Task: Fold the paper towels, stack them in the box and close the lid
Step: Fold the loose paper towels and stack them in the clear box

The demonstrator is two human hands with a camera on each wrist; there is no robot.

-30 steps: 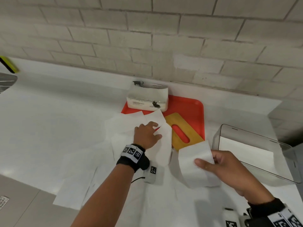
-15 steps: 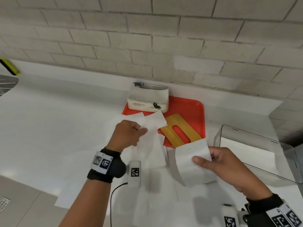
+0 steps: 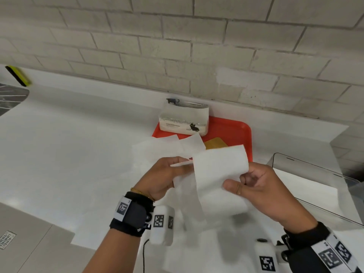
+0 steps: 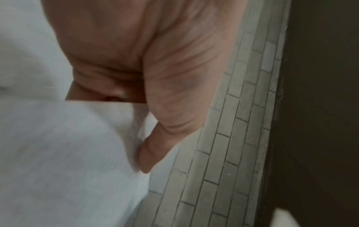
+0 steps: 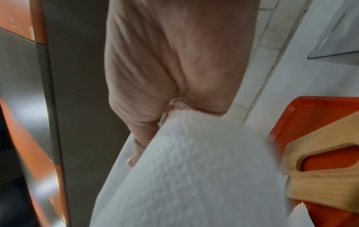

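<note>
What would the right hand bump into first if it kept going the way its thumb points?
Probably the left hand, straight across from the right hand, which holds the folded paper towel. Depth is unclear, so it might pass.

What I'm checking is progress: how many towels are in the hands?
2: one folded towel pinched by the right hand, a second towel gripped by the left hand. More lie overlapping on the counter; some may be hidden.

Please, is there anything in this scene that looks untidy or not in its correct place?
Yes. Several loose paper towels lie scattered and overlapping on the counter, one over the edge of the red tray. The wooden lid lies on that tray, away from the clear box.
</note>
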